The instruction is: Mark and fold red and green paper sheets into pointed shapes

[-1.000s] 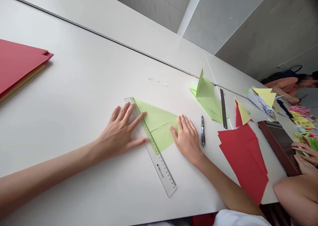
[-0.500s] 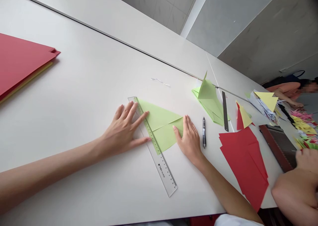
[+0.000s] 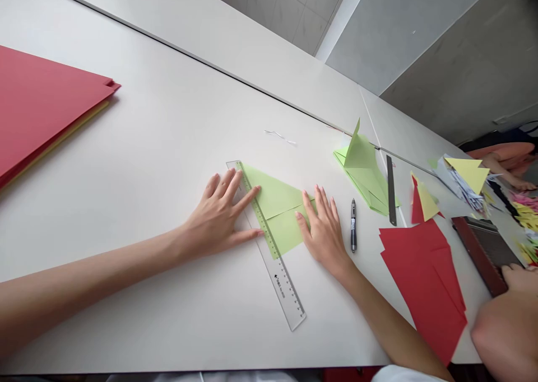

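Note:
A clear plastic ruler (image 3: 286,295) lies slantwise over the left edge of a light green folded sheet of paper (image 3: 273,189). My left hand (image 3: 221,211) presses on the ruler's upper half with its fingers spread, thumb and forefinger reaching the paper side. At the paper's right corner rests my right hand (image 3: 325,231), fingers apart and lying flat, their tips on or beside the edge. A pen (image 3: 353,225) lies just to the right of that hand.
Light green folded sheets (image 3: 363,172) and a dark metal ruler (image 3: 391,190) lie beyond the pen. Red paper (image 3: 428,287) covers the table's right side, near a paper cutter (image 3: 483,253) and another person's hand (image 3: 521,281). A red paper stack (image 3: 46,102) sits at left.
The view has shifted slightly, moving everything a little to the right. My right hand's fingers have spread apart on the paper's edge. My left hand stays on the ruler.

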{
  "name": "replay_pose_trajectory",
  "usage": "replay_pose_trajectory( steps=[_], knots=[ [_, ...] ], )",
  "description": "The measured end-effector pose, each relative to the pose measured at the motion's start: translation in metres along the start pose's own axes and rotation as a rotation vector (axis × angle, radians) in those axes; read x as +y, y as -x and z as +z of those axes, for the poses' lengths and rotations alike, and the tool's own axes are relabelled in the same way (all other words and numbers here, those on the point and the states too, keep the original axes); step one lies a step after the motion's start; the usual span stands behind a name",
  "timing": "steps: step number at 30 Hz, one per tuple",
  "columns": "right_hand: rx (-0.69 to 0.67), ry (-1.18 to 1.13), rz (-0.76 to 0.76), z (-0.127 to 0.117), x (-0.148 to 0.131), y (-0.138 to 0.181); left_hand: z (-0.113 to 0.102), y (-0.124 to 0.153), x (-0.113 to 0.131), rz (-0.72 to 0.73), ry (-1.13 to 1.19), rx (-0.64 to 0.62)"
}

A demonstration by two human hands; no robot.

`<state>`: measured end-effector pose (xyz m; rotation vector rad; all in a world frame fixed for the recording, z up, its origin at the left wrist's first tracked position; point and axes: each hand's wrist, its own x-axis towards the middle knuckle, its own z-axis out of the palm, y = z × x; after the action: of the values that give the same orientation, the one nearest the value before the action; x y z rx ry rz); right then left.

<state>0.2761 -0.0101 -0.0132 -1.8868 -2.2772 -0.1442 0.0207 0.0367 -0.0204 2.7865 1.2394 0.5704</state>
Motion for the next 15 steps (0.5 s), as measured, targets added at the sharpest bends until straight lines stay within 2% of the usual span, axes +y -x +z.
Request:
replay_pose_trajectory(
  steps=[3, 8, 15],
  knots=[
    [-0.003, -0.018, -0.095, -0.004, -0.008, -0.003, 0.001, 0.001, 0.000, -0.005, -0.012, 0.001],
    [-0.119, -0.148, -0.337, -0.008, -0.020, -0.003, 0.001, 0.002, 0.001, -0.017, -0.002, -0.004],
    [-0.131, -0.197, -0.349, -0.005, -0.019, -0.001, -0.001, 0.001, 0.001, -0.013, 0.049, 0.010]
  ],
)
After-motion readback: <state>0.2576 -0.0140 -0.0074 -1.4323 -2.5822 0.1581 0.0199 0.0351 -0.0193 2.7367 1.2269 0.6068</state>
